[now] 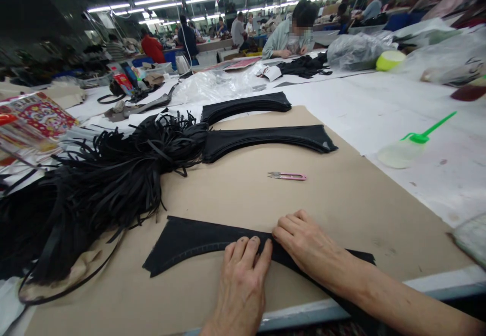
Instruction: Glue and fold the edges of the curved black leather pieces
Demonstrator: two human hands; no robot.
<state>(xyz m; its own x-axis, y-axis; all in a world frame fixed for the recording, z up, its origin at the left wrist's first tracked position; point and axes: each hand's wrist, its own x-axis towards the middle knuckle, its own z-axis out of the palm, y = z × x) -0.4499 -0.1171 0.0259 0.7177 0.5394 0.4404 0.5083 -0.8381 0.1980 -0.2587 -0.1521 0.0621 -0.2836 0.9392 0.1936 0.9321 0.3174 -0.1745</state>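
Observation:
A curved black fabric piece (182,242) with flared ends lies on the brown board in front of me. My left hand (243,275) rests palm down on its lower edge, fingers stretched out and pressing the cloth. Just to the right, my right hand (306,242) has its fingers curled closed on the upper edge near the middle of the piece. A long black strip (330,293) runs from there under my right forearm and over the table's front edge. Beyond my hands lie thread snips (288,176) with a pink handle.
Two stacks of similar black pieces, a nearer one (266,141) and a farther one (246,106), lie at the board's back. A heap of black strips (110,169) spreads at left. At right stands a glue bottle (402,151) with a green stick. A co-worker (288,32) sits across the table.

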